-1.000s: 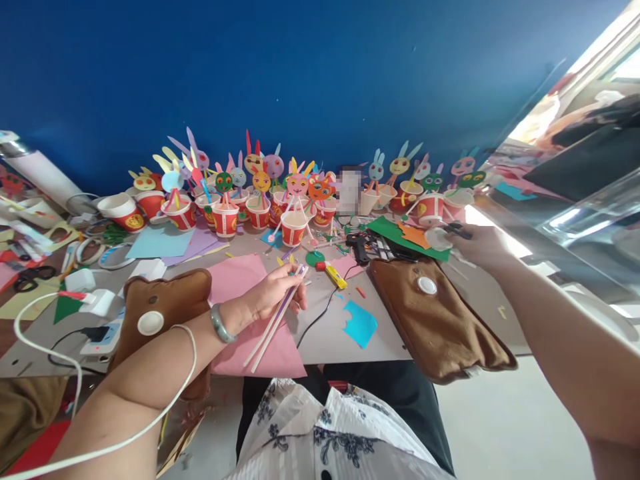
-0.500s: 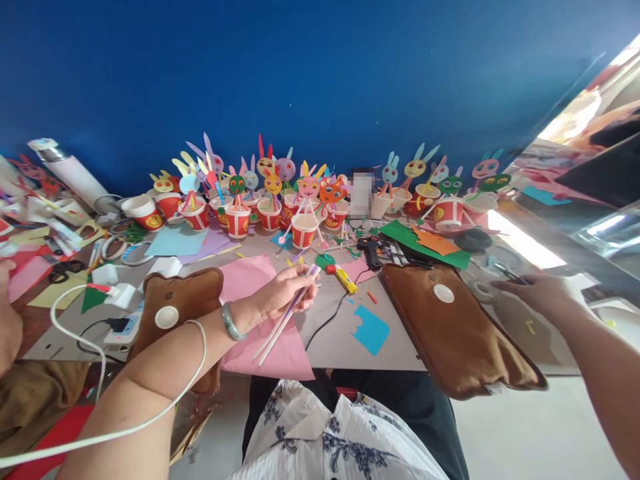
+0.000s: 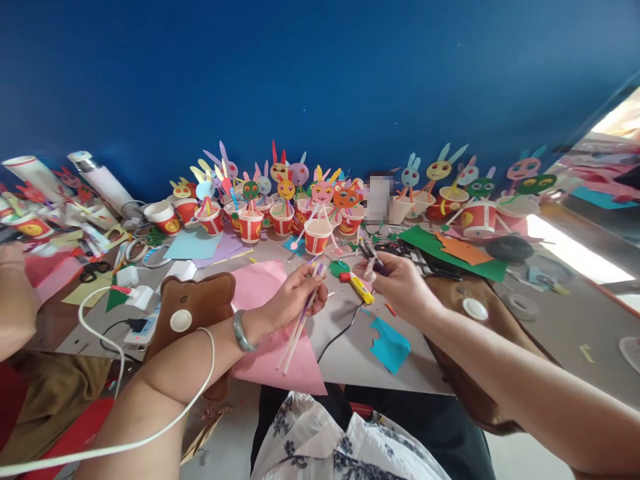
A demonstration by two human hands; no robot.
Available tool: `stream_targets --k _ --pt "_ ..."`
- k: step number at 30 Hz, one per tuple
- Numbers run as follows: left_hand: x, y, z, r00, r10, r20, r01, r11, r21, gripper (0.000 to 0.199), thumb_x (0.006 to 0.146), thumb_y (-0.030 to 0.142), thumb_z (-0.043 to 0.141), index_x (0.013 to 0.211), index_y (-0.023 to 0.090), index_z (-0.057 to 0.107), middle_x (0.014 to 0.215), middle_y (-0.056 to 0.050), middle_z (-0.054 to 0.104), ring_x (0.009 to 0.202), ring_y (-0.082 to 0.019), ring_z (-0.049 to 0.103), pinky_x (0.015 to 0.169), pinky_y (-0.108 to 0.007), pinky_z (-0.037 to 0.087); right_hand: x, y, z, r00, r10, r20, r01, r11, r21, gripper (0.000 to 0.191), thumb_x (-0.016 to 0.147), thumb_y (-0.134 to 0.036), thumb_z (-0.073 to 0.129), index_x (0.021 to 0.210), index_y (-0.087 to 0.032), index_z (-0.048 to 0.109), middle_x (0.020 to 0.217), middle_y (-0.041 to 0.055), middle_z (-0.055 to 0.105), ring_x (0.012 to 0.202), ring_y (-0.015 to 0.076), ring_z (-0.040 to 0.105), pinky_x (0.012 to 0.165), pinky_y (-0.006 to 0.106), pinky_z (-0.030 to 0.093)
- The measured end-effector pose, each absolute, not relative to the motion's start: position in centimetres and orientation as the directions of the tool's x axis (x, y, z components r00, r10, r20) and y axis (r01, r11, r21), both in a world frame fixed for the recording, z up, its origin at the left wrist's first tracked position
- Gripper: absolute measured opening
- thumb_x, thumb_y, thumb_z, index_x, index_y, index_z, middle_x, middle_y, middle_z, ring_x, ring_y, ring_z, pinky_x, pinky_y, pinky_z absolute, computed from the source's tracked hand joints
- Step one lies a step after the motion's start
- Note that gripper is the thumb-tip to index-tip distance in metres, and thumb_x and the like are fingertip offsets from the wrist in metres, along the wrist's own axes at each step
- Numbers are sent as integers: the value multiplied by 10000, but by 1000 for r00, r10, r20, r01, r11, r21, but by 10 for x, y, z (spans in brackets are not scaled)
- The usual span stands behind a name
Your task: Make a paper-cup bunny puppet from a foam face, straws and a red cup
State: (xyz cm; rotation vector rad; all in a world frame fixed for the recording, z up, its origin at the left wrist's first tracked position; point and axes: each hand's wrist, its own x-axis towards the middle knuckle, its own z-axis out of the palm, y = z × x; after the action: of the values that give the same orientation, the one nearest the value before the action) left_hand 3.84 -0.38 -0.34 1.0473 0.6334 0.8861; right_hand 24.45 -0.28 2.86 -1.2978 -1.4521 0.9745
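Observation:
My left hand (image 3: 299,295) is closed round a few thin sticks (image 3: 295,340), white and purple, whose lower ends hang over a pink paper sheet (image 3: 260,283). To its right, my right hand (image 3: 393,277) grips a small dark tool (image 3: 371,252), which looks like scissors, its tip pointing up and left. The two hands are apart. A yellow marker-like item (image 3: 362,290) with a red end lies on the table between them. Below my right hand is a cut blue paper piece (image 3: 391,345).
Red and white paper cups (image 3: 317,239) with paper animal faces line the blue wall. Brown cushions (image 3: 195,300) lie on both sides. A white cable (image 3: 170,407) crosses my left forearm. Another person's arm (image 3: 15,293) is at the far left.
My right hand has come from the far right to the middle, bringing the dark tool near my left hand. The view has shifted slightly left. My left hand still holds the sticks.

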Motion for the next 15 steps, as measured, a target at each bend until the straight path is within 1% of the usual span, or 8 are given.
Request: stream_targets --k 1,3,4,5,8,10,13,15 --pt "38 -3 -4 487 873 -23 -321 204 925 335 860 465 634 864 205 423 645 60 583 434 -58 504 415 -180 322 231 3 22 -22 996 83 159 86 -984 390 656 -507 809 699 -184 596 585 -31 529 505 84 398 461 230 301" --pt "38 -3 -4 452 892 -18 -323 183 928 315 872 454 618 882 205 425 660 57 591 457 -61 525 426 -173 347 212 14 11 -48 999 -15 -2 -15 -1000 478 685 -554 795 627 -200 480 507 -74 383 447 54 272 414 222 196" --pt "38 -2 -4 440 898 -22 -323 181 929 313 875 456 614 889 207 425 661 57 594 464 -63 529 428 -171 356 206 18 5 -75 996 -55 -74 -60 -995 502 706 -566 779 613 -205 443 505 -79 349 440 48 240 406 223 164" --pt "38 -2 -4 436 900 -23 -326 182 928 317 876 464 613 900 209 426 662 56 597 467 -65 530 425 -169 360 202 21 1 -103 992 -79 -135 -93 -986 498 719 -559 775 619 -205 439 506 -84 333 436 45 219 402 224 145" --pt "39 -3 -6 450 893 -20 -357 201 912 368 861 519 624 949 216 435 665 53 601 466 -82 544 403 -172 363 198 23 -8 -211 972 -107 -263 -162 -951 381 728 -472 797 727 -192 539 496 -100 318 428 45 188 397 222 137" --pt "41 -3 -7 461 887 -23 -371 216 903 398 851 540 635 967 217 434 675 50 608 473 -94 564 404 -183 390 200 22 -13 -282 951 -128 -311 -217 -925 339 736 -431 800 767 -190 565 478 -109 298 424 49 189 401 219 167" --pt "43 -4 -7 461 886 -51 -358 238 903 413 855 550 634 971 210 431 697 39 623 488 -101 583 420 -202 438 203 21 -19 -361 919 -159 -348 -291 -891 352 765 -445 783 718 -189 545 456 -108 272 416 52 204 412 218 211" --pt "45 -5 -6 464 882 -80 -328 255 910 420 863 558 622 985 203 434 703 30 632 494 -104 586 428 -211 456 203 21 -22 -411 896 -165 -361 -327 -873 383 786 -463 766 676 -188 524 440 -107 261 403 49 201 410 216 209"
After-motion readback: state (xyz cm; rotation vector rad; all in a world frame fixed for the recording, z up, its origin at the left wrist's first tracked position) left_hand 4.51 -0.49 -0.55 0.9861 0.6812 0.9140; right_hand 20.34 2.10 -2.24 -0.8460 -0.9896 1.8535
